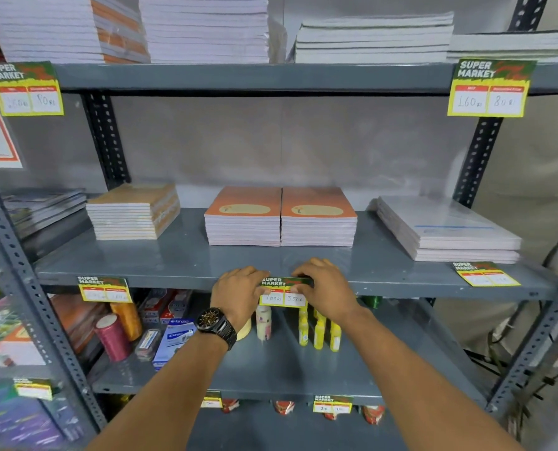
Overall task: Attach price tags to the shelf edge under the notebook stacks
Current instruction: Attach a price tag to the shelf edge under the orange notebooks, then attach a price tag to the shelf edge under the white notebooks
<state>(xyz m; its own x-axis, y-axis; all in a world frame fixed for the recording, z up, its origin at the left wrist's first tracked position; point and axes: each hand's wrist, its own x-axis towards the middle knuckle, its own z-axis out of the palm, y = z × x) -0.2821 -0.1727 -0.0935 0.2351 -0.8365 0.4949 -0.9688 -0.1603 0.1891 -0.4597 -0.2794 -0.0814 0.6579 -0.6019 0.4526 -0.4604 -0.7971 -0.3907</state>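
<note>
A green and yellow price tag point(282, 292) sits against the front edge of the grey middle shelf point(180, 255), below two orange notebook stacks point(280, 219). My left hand point(238, 292), with a black watch on its wrist, presses the tag's left side. My right hand point(324, 288) presses its right side and top edge. Another tag point(104, 289) hangs on the same edge at the left. A third tag point(486, 274) lies on the shelf top at the right, in front of a white notebook stack point(446, 231).
More tags hang from the upper shelf edge at left point(27, 89) and right point(490, 87), under tall notebook stacks. The lower shelf holds thread spools point(113, 336), staple boxes point(173, 340) and yellow bottles point(320, 333). Perforated uprights point(27, 288) frame the rack.
</note>
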